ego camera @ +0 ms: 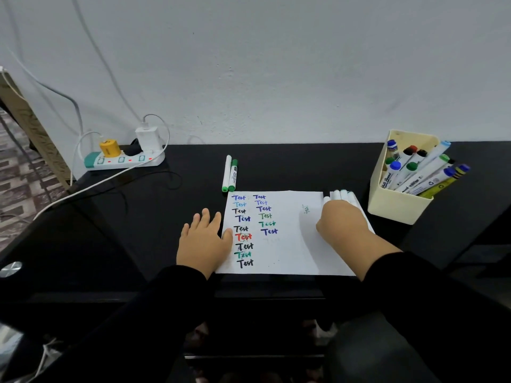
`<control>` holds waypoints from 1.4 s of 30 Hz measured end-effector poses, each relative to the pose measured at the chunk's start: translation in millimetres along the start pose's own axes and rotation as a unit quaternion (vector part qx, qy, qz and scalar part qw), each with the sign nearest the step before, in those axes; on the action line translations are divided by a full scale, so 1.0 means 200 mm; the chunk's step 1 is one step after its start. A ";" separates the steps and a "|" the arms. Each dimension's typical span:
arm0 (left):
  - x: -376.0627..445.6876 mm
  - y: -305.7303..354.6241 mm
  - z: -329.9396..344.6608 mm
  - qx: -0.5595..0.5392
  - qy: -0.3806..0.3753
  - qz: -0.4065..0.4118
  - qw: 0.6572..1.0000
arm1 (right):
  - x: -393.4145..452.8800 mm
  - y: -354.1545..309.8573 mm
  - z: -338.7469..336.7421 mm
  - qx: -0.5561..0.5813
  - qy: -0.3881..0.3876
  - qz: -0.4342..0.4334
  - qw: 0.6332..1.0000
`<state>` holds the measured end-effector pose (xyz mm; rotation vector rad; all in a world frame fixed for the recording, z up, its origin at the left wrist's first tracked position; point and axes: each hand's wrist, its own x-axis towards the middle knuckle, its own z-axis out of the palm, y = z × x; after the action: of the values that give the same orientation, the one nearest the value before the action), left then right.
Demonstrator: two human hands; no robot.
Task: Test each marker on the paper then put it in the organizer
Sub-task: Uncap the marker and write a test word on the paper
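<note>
White paper (287, 244) w/ blue, black, red, green "Test" words; cream organizer (395, 205); black table (138, 230).

Two bare hands, left hand (203, 239) and right hand (341, 221), no rings or watch showing, each wrist covered by a long plain black sleeve (431, 294) reaching the cuff.
</note>
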<state>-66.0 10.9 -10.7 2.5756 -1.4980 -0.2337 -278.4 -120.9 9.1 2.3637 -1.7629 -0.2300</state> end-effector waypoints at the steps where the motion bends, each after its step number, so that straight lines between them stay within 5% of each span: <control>1: 0.00 0.00 0.00 0.000 0.001 0.000 1.000 | -0.01 0.01 -0.01 -0.003 -0.003 -0.001 1.000; 9: -0.01 0.00 -0.01 0.003 -0.004 0.001 1.000 | -0.01 0.02 -0.09 0.059 -0.034 0.011 0.998; 13: -0.01 0.01 -0.01 -0.001 -0.006 0.000 1.000 | -0.04 0.01 -0.18 0.119 0.027 -0.004 0.993; 21: 0.00 0.00 -0.02 -0.013 -0.015 0.005 1.000 | 0.07 -0.17 -0.29 0.151 0.126 -0.108 0.974; 33: 0.02 -0.01 0.01 -0.048 0.010 -0.009 0.999 | 0.50 -0.51 -0.27 0.046 0.094 -0.381 0.919; 42: 0.03 0.00 0.01 -0.062 0.016 -0.015 0.998 | 0.55 -0.63 -0.24 0.062 0.117 -0.440 0.888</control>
<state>-62.7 5.6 -12.6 2.4930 -1.3894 -0.2793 -119.1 -189.2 23.2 2.9613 -0.5153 0.0629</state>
